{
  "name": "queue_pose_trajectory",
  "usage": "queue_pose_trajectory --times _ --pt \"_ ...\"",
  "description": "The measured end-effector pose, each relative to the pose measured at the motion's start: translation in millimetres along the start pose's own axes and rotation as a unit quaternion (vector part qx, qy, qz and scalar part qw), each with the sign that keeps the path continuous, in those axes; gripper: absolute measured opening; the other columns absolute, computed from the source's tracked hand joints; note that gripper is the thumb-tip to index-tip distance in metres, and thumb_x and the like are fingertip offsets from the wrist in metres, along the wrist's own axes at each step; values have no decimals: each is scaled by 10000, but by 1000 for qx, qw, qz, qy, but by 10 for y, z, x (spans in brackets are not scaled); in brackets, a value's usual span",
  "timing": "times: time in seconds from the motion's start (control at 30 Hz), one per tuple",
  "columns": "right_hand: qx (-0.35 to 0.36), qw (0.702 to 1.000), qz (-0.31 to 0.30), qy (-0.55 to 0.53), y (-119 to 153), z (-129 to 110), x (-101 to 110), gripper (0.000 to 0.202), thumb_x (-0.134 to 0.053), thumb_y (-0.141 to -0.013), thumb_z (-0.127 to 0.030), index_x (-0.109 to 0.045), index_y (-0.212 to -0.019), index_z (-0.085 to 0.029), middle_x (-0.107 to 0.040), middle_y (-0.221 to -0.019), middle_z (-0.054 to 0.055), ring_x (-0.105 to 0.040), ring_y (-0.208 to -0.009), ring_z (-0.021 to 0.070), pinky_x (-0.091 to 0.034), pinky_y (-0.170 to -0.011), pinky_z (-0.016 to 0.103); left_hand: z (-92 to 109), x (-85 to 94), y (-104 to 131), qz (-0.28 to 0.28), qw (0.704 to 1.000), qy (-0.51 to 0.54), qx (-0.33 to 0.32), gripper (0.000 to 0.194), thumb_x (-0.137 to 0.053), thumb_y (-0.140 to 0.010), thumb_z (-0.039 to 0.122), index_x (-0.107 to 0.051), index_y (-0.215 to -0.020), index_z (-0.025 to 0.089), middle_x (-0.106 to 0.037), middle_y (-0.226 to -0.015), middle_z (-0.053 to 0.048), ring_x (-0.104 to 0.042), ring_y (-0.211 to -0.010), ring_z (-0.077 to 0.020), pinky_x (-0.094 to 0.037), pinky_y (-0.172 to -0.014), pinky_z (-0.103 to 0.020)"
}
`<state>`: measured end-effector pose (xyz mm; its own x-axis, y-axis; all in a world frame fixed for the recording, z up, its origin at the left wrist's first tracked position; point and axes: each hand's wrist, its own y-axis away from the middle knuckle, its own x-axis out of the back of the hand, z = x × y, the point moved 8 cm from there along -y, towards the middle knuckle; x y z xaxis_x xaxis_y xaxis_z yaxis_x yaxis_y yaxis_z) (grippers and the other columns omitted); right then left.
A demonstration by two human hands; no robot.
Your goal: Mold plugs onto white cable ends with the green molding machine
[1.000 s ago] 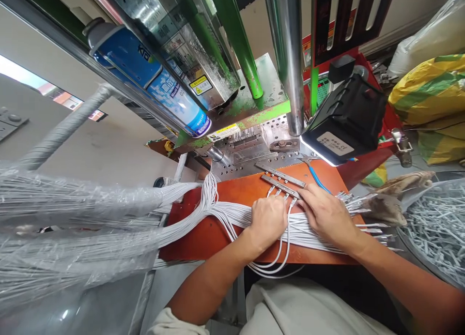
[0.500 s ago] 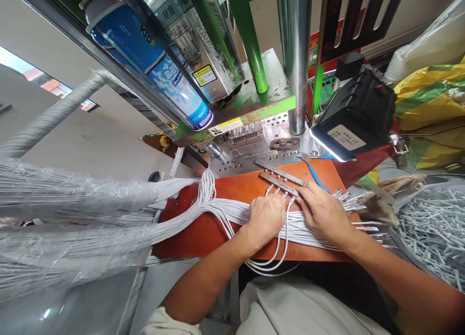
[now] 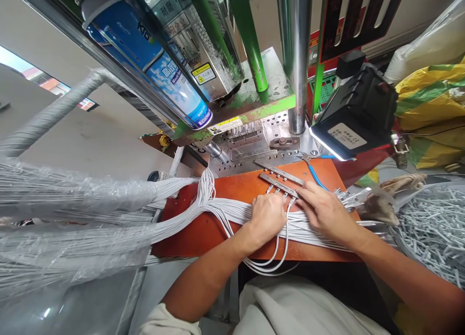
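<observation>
At orange desk (image 3: 183, 240), lower centre, gripping white cables (image 3: 286, 238) with left hand (image 3: 269, 216), nearer metal bar (image 3: 278, 185) with right hand (image 3: 327, 211); seemingly seating cable ends (image 3: 291, 200), next needing even alignment.

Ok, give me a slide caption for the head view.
Left hand closed around white cables, right hand at the end of a metal bar, over an orange board.

One head-mounted view is directed forward and downward; the left hand (image 3: 268, 216), right hand (image 3: 329, 211) and orange tabletop (image 3: 196, 238) are covered at close range.
</observation>
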<state>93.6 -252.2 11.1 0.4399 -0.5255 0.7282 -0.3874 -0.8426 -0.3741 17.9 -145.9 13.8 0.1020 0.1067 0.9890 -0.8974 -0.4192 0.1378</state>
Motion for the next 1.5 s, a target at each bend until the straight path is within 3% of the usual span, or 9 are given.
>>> queue_pose_trajectory --times 0.27,0.5,0.67,0.9,1.17,1.27,1.33,1.43,1.5 --pt "-7 999 -21 -29 -12 39 -29 379 -438 -1046 -232 -568 -1401 -196 -525 -958 65 -544 -831 215 -429 -710 329 0 -9 6 3 1000 4 13 341 -454 -1039 343 -729 -918 182 -765 -879 -102 -738 -808 -272 -533 -726 -354" --pt "-22 1000 -12 12 11 60 -57 268 -424 -1052 -268 -641 -1173 -169 -534 -960 67 -552 -825 214 -420 -697 333 16 56 1 3 1000 -24 6 356 -430 -1051 348 -719 -922 185 -756 -867 -94 -734 -809 -277 -525 -712 -356" --pt "-71 994 -3 80 22 102 -104 248 -385 -1060 -275 -613 -1025 -182 -535 -959 69 -546 -802 212 -378 -650 333 148 238 155 55 997 -49 -14 371 -382 -1074 374 -680 -970 178 -724 -922 -100 -719 -869 -256 -507 -706 -334" --pt "-47 996 -7 73 28 78 -95 222 -386 -1040 -215 -605 -1043 -184 -537 -961 74 -543 -841 221 -393 -702 336 276 -32 125 12 998 -39 -53 296 -416 -1032 264 -688 -969 165 -721 -874 -87 -719 -792 -260 -508 -644 -342" --pt "-37 997 -1 67 3 64 -60 224 -403 -1030 -204 -624 -1066 -187 -536 -922 62 -536 -795 213 -399 -668 340 286 7 84 33 997 5 -68 244 -447 -1002 232 -677 -965 159 -711 -885 -101 -690 -778 -251 -490 -647 -353" --pt "-54 996 -9 67 12 100 -107 234 -390 -1044 -217 -617 -1095 -187 -553 -980 77 -560 -844 223 -411 -677 342 280 74 136 50 996 13 -70 305 -409 -1042 270 -682 -943 175 -700 -881 -97 -670 -786 -243 -491 -674 -356" --pt "-62 996 -13 59 27 123 -131 232 -387 -1054 -233 -603 -1126 -189 -555 -1011 86 -568 -879 234 -433 -708 347 252 133 226 71 995 11 -75 321 -430 -1053 355 -693 -1036 172 -693 -938 -107 -656 -850 -260 -501 -720 -374" --pt "-60 998 5 24 35 144 -79 222 -383 -1066 -258 -586 -1136 -201 -554 -997 84 -571 -907 241 -469 -786 371 224 246 452 135 981 19 -139 490 -551 -989 533 -622 -1300 161 -648 -1207 -149 -595 -1092 -311 -489 -913 -435" --pt "-60 998 19 -4 -5 170 10 207 -393 -1070 -277 -584 -1123 -218 -559 -983 74 -575 -899 236 -480 -803 379 180 279 606 166 968 27 -188 610 -588 -945 610 -574 -1373 175 -584 -1352 -154 -521 -1229 -334 -422 -1045 -477"
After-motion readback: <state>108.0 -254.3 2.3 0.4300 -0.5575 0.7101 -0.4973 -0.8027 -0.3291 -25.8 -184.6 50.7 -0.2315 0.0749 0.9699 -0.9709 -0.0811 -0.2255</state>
